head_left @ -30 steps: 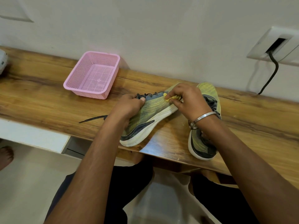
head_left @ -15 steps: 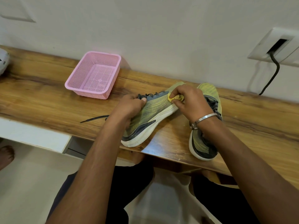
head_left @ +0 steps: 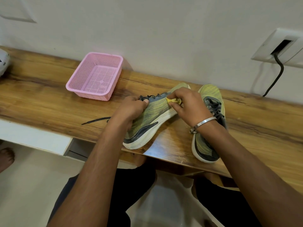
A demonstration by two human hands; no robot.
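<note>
Head view. The yellow-green knit running shoe with white sole (head_left: 152, 115) lies on the wooden shelf (head_left: 41, 99), to the right of the pink plastic mesh basket (head_left: 91, 95) and nearer to me. It is rolled onto its side, sole facing right. The long axis runs diagonally: the toe points away, toward the wall and further right of the basket, and the heel is at the shelf's near edge.

My left hand (head_left: 131, 108) comes in from below, forearm straight. Its fingers are curled over the laced collar and grip the shoe.

My right hand (head_left: 188, 105), wrist bent and wearing a metal bangle (head_left: 205, 121), pinches a small crumpled yellow cloth (head_left: 173, 100) against the upper near the toe.

There is a dark curved stripe on the shoe's flank. I cannot make out any lettering.

A matching second shoe (head_left: 209, 93) stands upright, further right of the basket. A loose dark lace (head_left: 95, 120) lies on the shelf, nearer to me than the basket.
</note>
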